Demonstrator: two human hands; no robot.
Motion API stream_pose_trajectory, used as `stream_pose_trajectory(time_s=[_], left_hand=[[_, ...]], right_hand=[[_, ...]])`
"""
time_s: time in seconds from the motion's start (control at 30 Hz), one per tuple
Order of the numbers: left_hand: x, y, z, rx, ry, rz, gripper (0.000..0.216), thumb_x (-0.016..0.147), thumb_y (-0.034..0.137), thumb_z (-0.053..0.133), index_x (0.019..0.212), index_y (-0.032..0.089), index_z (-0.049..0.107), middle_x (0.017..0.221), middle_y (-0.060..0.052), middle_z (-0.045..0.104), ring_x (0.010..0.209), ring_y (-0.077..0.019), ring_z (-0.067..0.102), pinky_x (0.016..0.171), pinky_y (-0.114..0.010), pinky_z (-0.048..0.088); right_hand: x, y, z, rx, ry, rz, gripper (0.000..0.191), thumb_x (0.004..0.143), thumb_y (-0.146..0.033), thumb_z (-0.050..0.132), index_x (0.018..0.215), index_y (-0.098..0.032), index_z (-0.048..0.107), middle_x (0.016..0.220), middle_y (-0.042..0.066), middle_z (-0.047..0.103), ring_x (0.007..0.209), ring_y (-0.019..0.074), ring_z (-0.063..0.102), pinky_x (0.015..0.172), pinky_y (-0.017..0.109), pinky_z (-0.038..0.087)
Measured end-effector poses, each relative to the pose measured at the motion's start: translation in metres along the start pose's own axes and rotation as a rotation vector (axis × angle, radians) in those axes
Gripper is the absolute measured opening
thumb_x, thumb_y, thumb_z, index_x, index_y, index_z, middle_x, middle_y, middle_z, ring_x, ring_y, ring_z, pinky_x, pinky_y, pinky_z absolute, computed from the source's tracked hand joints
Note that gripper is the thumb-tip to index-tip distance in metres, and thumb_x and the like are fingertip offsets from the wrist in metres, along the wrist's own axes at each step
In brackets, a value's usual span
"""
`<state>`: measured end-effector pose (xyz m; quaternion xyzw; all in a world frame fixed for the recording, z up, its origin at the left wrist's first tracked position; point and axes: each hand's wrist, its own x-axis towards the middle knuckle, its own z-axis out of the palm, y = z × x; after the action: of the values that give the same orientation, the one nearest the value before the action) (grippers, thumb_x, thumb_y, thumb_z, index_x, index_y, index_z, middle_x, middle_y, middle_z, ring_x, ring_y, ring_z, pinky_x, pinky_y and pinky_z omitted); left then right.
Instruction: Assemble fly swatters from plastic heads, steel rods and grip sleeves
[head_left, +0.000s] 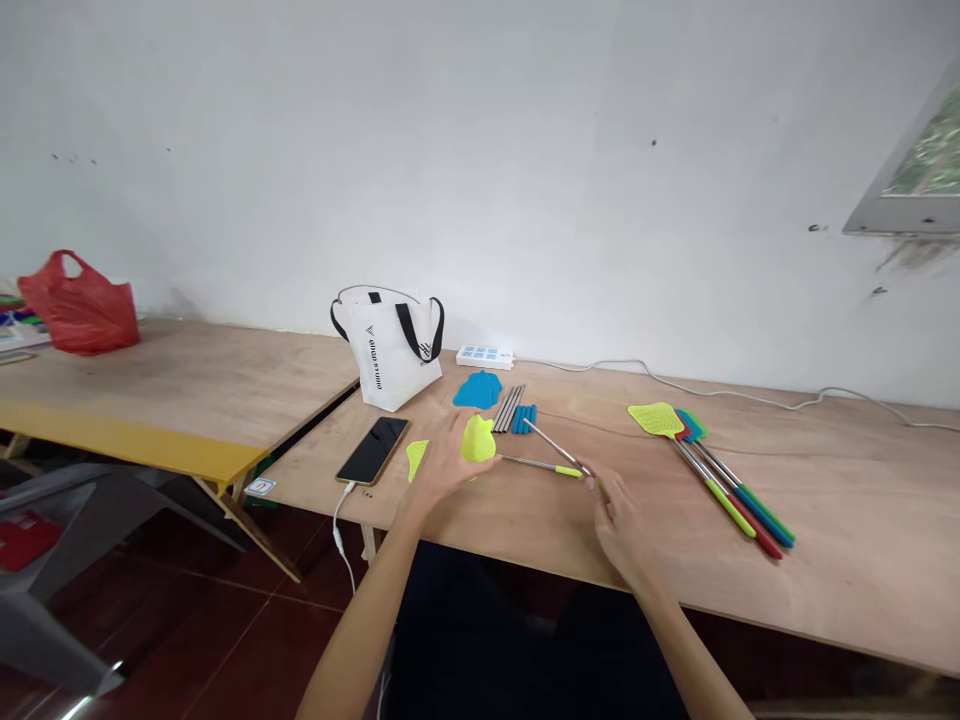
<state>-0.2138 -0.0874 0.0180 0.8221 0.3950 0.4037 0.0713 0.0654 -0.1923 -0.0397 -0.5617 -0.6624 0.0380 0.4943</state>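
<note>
Metal rod (556, 446): clamped between thumb and fingers of the right hand (616, 510), slanting over the front part of the table (862, 560). Could swing off line, by the look of it, because of being pinched near one end with most of the length free. Could also knock the blue grips (524, 419) askew, with the far tip so near them; cannot tell whether touching. Might catch on the second rod (529, 462) too, or set it rolling, since nearly meeting its yellow-green grip (568, 470) beside the right fingertips.

At the left hand (444, 468), fingers curved around a yellow-green mesh head (478, 440); cannot tell whether gripping or merely touching. Might bend or slide away under uneven pressure, being apparently thin.

Points, tip first, away from the body and leftward, toward the blue grips. Runs diagonally along its long axis, from that far tip back to the right hand. Differs in direction from the second rod, laid closer to crosswise, grip end rightward.
</note>
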Motion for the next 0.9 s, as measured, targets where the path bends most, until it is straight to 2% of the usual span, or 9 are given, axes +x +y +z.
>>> stream_pose_trajectory(time_s=[0.2,0.37,0.6,0.77,0.9], left_hand=[[-0.002,0.01,0.024,0.073,-0.039,0.045,0.057,0.082,0.044,0.08,0.134,0.033,0.059,0.135,-0.008,0.053,0.128,-0.0312,0.05,0.109,-0.048,0.042],[-0.004,0.01,0.026,0.128,-0.063,0.07,0.057,0.082,0.044,0.079,0.135,0.035,0.06,0.138,-0.007,0.051,0.127,-0.0306,0.05,0.11,-0.049,0.039],[-0.004,0.012,0.022,0.148,-0.084,0.112,0.057,0.083,0.043,0.079,0.136,0.037,0.06,0.137,-0.007,0.05,0.124,-0.0298,0.05,0.106,-0.047,0.04],[-0.004,0.013,0.019,0.148,-0.082,0.151,0.055,0.084,0.041,0.078,0.136,0.036,0.06,0.137,-0.008,0.05,0.125,-0.0303,0.049,0.106,-0.046,0.04],[-0.004,0.011,0.016,0.149,-0.084,0.164,0.055,0.085,0.04,0.078,0.137,0.035,0.06,0.137,-0.008,0.05,0.126,-0.0305,0.048,0.106,-0.046,0.04]], right_hand=[[-0.001,0.013,-0.005,-0.062,0.021,0.064,0.043,0.105,-0.048,0.038,0.133,-0.028,0.064,0.111,0.009,0.069,0.097,0.0229,0.066,0.084,0.036,0.054],[-0.002,0.018,-0.004,-0.16,-0.018,0.06,0.045,0.105,-0.047,0.034,0.132,-0.028,0.064,0.099,0.008,0.068,0.083,0.0222,0.063,0.074,0.036,0.052],[-0.003,0.013,-0.002,-0.258,-0.08,0.004,0.042,0.106,-0.043,0.032,0.131,-0.03,0.064,0.1,0.007,0.068,0.092,0.0233,0.064,0.079,0.037,0.051],[-0.003,0.004,-0.004,-0.324,-0.099,-0.023,0.04,0.107,-0.038,0.033,0.13,-0.03,0.065,0.097,0.006,0.068,0.091,0.0231,0.063,0.077,0.036,0.047],[-0.002,0.003,-0.004,-0.363,-0.07,-0.045,0.042,0.108,-0.038,0.031,0.13,-0.028,0.065,0.093,0.006,0.067,0.09,0.0235,0.062,0.081,0.038,0.044]])
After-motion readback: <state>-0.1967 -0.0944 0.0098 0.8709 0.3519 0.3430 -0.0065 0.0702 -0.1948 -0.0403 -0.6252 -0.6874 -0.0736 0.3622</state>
